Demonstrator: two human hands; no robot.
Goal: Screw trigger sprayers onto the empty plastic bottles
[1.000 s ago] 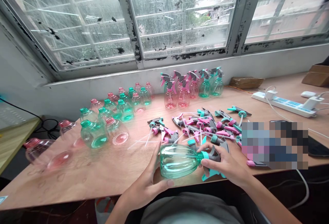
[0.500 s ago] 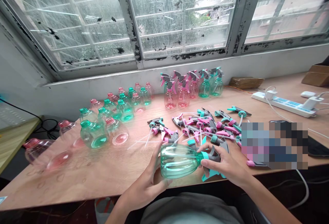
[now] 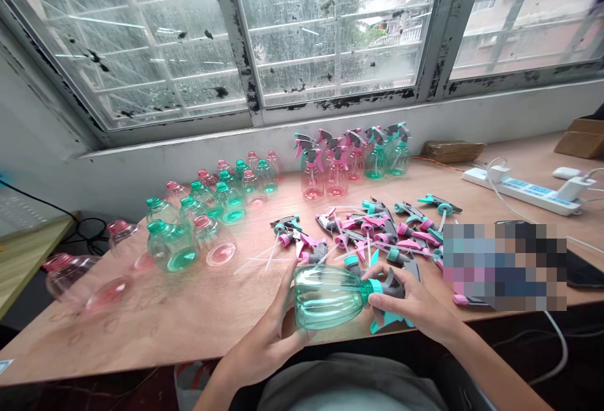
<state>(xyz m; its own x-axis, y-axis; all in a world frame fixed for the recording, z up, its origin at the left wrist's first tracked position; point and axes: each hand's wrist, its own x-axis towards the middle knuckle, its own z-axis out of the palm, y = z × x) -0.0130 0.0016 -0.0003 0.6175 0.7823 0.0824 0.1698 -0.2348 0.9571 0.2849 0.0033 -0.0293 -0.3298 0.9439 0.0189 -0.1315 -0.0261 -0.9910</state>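
Head view: vs 1 s ago, left hand [image 3: 271,335] wraps further round green bottle [image 3: 330,294], held sideways over table [image 3: 189,323] edge; right hand [image 3: 413,304] still pinches trigger cap [image 3: 389,286], prob. mid-screw.

We hold a translucent teal spray bottle [image 3: 328,296] on its side just above the near edge of the wooden table [image 3: 189,316], with its broad base to the left and its neck to the right. The body is ribbed, glossy and empty, and the table's grain shows through it. A grey trigger sprayer head [image 3: 392,284] with a teal collar sits at the neck, and its teal lever points down toward us. Our left hand [image 3: 271,335] cups the base from below. Our right hand [image 3: 415,304] closes its fingers over the collar and head. How fully the collar is seated, we cannot tell.
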